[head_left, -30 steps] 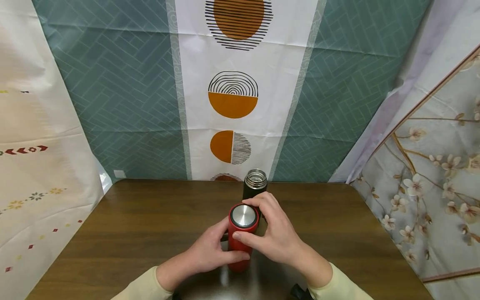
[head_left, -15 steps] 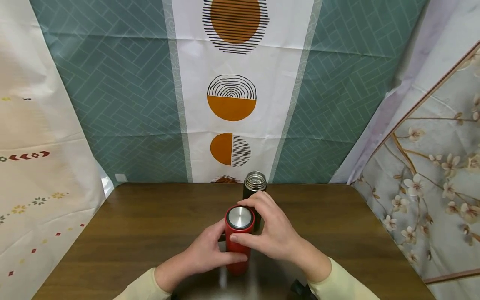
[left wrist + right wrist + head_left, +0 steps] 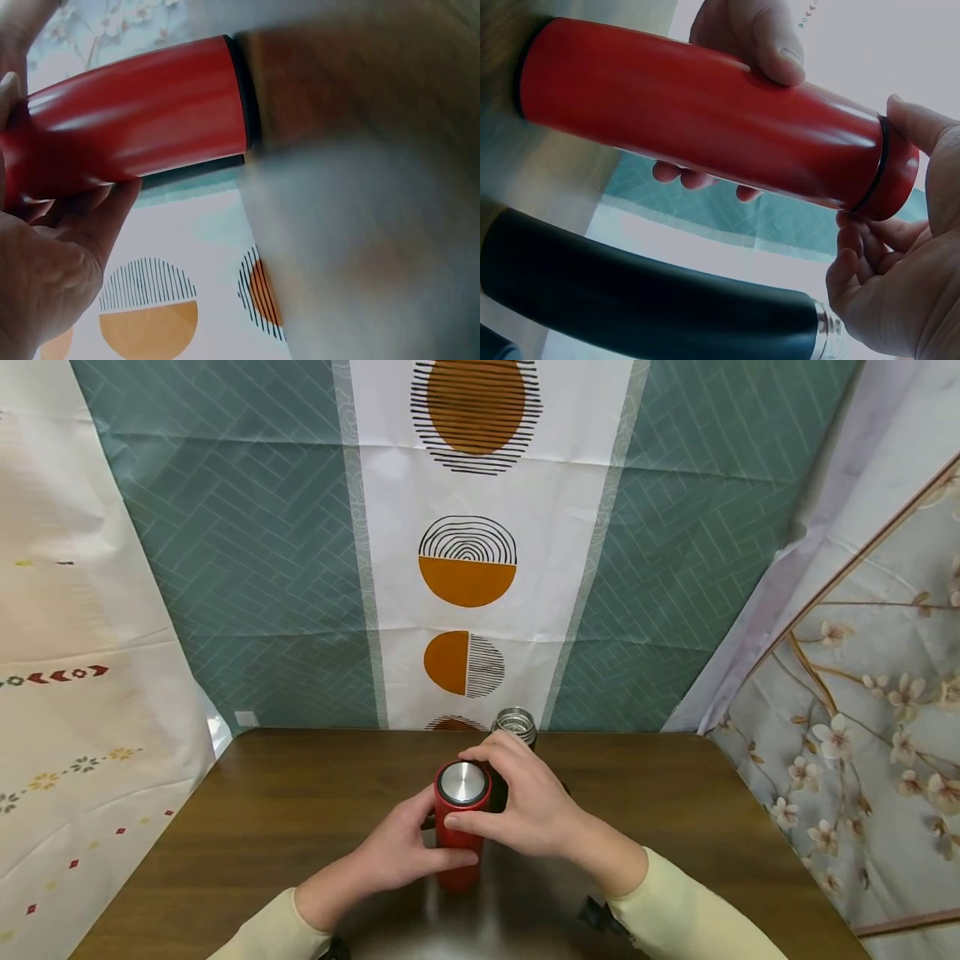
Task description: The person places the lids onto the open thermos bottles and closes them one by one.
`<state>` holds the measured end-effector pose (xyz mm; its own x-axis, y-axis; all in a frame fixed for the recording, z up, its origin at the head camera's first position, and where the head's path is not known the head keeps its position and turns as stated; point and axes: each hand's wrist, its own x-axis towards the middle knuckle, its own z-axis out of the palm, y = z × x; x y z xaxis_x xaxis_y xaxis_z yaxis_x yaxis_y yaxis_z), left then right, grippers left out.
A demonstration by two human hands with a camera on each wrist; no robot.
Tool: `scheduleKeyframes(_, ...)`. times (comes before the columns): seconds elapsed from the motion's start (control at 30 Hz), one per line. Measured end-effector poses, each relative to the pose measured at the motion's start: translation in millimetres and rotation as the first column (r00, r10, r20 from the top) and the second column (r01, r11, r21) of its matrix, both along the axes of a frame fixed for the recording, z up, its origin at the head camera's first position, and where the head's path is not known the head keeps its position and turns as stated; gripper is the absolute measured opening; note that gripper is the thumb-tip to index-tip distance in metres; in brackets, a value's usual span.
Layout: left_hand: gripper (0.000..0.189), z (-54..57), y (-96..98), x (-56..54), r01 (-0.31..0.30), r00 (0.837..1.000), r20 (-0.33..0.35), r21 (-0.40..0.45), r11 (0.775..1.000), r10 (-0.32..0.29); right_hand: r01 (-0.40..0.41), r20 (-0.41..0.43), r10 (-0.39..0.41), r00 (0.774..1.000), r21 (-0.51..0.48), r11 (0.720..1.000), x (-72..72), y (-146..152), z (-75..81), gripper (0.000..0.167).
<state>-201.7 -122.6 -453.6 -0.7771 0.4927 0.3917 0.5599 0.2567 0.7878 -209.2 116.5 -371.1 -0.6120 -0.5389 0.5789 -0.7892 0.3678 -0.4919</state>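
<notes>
Left of centre, low in the head view, we saw the left hand [image 3: 393,852] with its fingers wrapped round the red flask [image 3: 453,841], thumb across the near side. If that grip slackened, we judged, the body could spin along with any twist from above, because its smooth, glossy side offered little bite.

Just to the right, in the lower middle of the frame, the red flask stood roughly upright. At the left of the right-wrist view its dark base [image 3: 525,67] met the brown table [image 3: 315,793], or nearly so; we could not tell which. Tall and narrow, it could tip if pushed sideways high up.

On its top sat the lid [image 3: 462,782], a steel disc within a dark ring. We could not see the threads; if they were crossed, turning might jam them.

Slightly farther right, partly hidden by fingers, we found the dark flask [image 3: 515,722], its steel mouth bare. With the 2 flasks so near each other, a slip of the knuckles could topple it, and we could not rule out a spill.

Rightmost, the right hand [image 3: 536,810] gripped the lid between thumb and curled fingers, fingertips near the seam. Fingers straddling that seam might bind lid and body together, and a twist would then loosen or tighten nothing.
</notes>
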Motion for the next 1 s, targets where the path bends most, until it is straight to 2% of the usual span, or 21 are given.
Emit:
scheduleKeyframes(0.4,0.072,8.6,-15.8,-11.8,-0.080,0.997,0.004,-0.005,0.997,0.080,-0.014,0.000,0.014,1.000,0.070,0.997,-15.3,-19,19.6,0.058)
scheduleKeyframes(0.7,0.074,17.6,-28.5,-24.9,-0.110,0.994,-0.029,-0.017,0.994,0.109,-0.010,0.006,0.009,1.000,0.132,0.991,-27.4,-31,34.3,0.059)
scheduleKeyframes(0.83,0.075,20.7,-34.5,-30.9,-0.143,0.989,-0.041,-0.015,0.990,0.142,-0.021,0.032,0.016,0.999,0.156,0.987,-37.2,-38,41.0,0.059)
scheduleKeyframes(1.0,0.077,23.6,-40.8,-38.4,-0.184,0.983,-0.026,-0.020,0.983,0.183,-0.033,0.106,0.015,0.994,0.173,0.984,-49.3,-46,48.4,0.062)
